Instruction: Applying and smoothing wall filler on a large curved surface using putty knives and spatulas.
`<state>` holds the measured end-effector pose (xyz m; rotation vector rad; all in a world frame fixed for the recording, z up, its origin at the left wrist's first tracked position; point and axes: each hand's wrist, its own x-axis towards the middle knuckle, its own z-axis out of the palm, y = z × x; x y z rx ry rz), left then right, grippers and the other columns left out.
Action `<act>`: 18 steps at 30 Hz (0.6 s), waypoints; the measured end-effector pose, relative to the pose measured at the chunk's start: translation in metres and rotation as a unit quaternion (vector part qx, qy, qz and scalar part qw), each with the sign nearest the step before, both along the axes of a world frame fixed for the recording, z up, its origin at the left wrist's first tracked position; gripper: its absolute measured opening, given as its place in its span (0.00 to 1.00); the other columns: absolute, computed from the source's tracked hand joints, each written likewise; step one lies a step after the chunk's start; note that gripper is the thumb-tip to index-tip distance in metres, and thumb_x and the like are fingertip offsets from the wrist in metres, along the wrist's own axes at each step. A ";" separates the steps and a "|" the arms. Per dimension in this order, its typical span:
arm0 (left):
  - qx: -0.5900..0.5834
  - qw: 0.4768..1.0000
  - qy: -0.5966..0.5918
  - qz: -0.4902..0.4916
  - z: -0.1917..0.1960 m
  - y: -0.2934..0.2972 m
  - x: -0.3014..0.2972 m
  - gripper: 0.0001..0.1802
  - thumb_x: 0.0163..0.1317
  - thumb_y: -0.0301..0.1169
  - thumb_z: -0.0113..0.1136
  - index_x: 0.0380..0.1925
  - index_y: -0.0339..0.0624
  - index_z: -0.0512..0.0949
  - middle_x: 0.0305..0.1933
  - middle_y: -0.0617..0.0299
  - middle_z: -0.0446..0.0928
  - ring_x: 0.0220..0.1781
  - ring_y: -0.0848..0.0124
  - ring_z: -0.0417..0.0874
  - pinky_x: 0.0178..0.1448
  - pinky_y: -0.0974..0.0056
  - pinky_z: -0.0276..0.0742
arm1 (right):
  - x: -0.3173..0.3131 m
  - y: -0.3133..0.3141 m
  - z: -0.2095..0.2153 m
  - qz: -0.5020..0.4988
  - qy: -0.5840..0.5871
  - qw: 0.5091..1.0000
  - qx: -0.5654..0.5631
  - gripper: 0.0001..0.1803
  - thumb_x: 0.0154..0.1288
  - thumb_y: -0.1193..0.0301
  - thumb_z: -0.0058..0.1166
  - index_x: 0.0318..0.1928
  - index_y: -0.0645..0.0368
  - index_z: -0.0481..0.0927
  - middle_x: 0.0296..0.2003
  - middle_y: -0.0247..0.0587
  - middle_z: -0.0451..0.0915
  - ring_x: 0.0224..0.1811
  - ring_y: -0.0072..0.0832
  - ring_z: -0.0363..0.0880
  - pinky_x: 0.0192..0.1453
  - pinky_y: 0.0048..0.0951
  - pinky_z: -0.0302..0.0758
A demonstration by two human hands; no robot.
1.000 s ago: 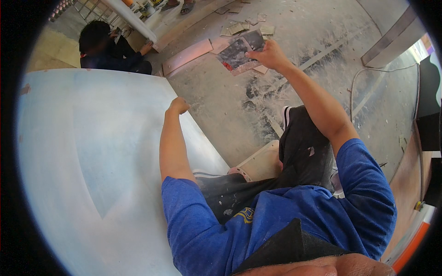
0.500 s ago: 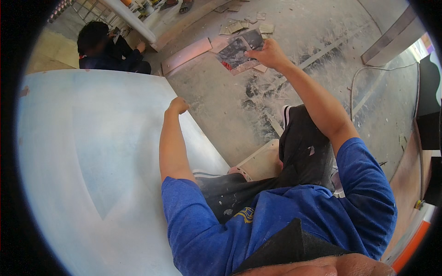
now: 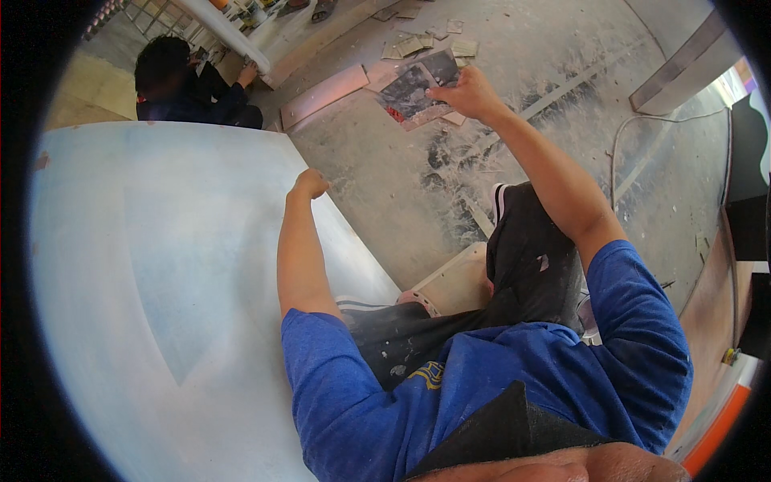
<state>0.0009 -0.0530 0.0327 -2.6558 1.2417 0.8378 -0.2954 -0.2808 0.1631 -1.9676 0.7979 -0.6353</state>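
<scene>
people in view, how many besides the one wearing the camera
1. A person in dark clothes crouches at the upper left, beyond the big pale panel, with a hand by the white post. Others may be hidden outside the view.

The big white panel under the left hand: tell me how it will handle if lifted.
The white panel is broad and thin, so it would probably flex and feel unwieldy. The left hand grips only its edge; its smooth face looks slippery.
</scene>
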 end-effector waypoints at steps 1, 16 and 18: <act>0.000 1.000 -0.001 -0.007 0.000 0.001 0.000 0.25 0.47 0.34 0.59 0.45 0.29 0.71 0.25 0.50 0.76 0.21 0.66 0.76 0.28 0.66 0.73 | 0.000 0.001 0.000 0.000 0.000 1.000 0.000 0.16 0.43 0.66 0.60 0.28 0.68 0.78 0.22 0.46 0.78 0.23 0.28 0.74 0.29 0.30 0.69; -0.003 1.000 -0.008 0.002 -0.001 -0.001 0.001 0.21 0.46 0.40 0.58 0.36 0.34 0.76 0.41 0.45 0.74 0.45 0.54 0.75 0.50 0.61 0.69 | 0.005 -0.007 -0.013 0.017 -0.056 0.998 -0.001 0.14 0.44 0.68 0.60 0.29 0.66 0.78 0.22 0.44 0.78 0.23 0.28 0.73 0.30 0.28 0.69; -0.008 1.000 -0.010 0.003 -0.002 0.001 0.002 0.21 0.46 0.40 0.58 0.37 0.34 0.76 0.42 0.45 0.74 0.46 0.54 0.74 0.50 0.61 0.69 | 0.004 -0.005 -0.009 0.017 -0.040 0.999 0.005 0.14 0.44 0.67 0.60 0.28 0.66 0.78 0.22 0.44 0.78 0.23 0.28 0.74 0.30 0.28 0.69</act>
